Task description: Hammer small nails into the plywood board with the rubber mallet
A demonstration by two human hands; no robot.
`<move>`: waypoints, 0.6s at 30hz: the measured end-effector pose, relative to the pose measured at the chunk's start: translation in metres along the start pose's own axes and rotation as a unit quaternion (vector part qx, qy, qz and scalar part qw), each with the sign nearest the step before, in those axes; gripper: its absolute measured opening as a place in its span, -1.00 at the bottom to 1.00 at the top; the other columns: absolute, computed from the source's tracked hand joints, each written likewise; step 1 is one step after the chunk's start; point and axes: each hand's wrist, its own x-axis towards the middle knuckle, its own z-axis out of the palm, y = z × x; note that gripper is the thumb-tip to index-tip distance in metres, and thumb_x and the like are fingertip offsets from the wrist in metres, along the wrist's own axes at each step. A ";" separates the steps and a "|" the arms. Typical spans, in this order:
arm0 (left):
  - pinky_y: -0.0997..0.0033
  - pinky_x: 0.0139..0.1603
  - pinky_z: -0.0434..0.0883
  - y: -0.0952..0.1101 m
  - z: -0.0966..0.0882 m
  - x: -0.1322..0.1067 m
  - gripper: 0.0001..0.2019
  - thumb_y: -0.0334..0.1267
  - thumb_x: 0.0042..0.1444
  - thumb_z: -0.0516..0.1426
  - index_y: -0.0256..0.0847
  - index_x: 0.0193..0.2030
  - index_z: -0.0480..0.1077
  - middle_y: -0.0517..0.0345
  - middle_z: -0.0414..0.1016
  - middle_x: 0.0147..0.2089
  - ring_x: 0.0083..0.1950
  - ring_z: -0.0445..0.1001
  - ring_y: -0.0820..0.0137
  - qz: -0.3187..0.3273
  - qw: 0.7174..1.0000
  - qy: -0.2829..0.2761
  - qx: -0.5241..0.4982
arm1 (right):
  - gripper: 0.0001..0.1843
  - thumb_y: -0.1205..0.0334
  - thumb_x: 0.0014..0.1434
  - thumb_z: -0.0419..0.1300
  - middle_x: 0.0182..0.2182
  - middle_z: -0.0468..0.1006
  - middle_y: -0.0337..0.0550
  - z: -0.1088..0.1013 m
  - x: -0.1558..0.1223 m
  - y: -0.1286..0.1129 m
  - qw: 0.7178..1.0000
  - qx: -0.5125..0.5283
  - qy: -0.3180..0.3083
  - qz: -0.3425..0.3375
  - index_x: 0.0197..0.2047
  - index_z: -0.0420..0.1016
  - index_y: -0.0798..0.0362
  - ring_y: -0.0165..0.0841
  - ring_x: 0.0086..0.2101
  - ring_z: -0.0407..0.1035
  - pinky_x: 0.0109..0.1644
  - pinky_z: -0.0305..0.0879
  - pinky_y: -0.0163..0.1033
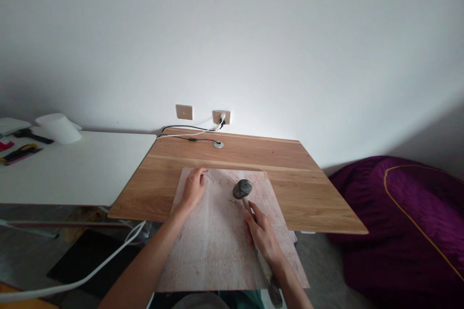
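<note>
My right hand is wrapped round the wooden handle of a hammer. Its thick dark head is over the upper part of a pale, worn wooden board, and the handle slants back under my forearm. At the board's far left corner is my left hand, its fingers drawn together. Whatever they pinch, if anything, is too small to make out. Between my hands, several small nails are scattered on the board, mostly along its far part.
The board lies on a wooden tabletop and overhangs its front edge. Cables run across the back to a wall socket. A white table on the left carries a paper roll and tools. A purple beanbag sits right.
</note>
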 end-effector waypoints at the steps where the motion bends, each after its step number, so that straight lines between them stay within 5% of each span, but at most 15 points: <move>1: 0.25 0.04 0.51 -0.001 0.000 0.000 -0.63 -0.65 0.12 0.05 -0.18 -0.08 0.49 0.04 0.62 -0.09 -0.03 0.58 0.26 0.005 1.000 0.006 -0.003 | -0.30 -0.32 0.31 0.07 -0.68 0.32 -0.38 0.000 0.000 0.000 1.000 -0.005 0.000 0.000 0.20 0.42 0.09 -0.38 -0.71 0.20 -0.66 0.10 -0.31; 13: 0.21 0.12 0.51 -0.006 -0.002 0.004 -0.73 -0.55 0.22 0.07 -0.15 -0.16 0.54 0.00 0.50 -0.02 0.07 0.53 0.23 0.029 0.995 0.091 0.010 | -0.34 -0.26 0.36 0.03 -0.62 0.32 -0.39 0.000 0.000 0.001 1.000 -0.015 0.000 -0.002 0.22 0.37 0.13 -0.42 -0.69 0.22 -0.66 0.13 -0.35; 18: 0.27 0.06 0.53 -0.006 0.002 0.002 -0.66 -0.62 0.10 0.06 -0.17 -0.14 0.53 0.02 0.48 -0.04 -0.01 0.54 0.28 0.028 0.997 0.070 0.013 | -0.33 -0.27 0.34 0.06 -0.62 0.31 -0.40 0.000 -0.001 -0.001 1.000 -0.012 0.006 0.002 0.21 0.38 0.13 -0.43 -0.69 0.21 -0.66 0.14 -0.35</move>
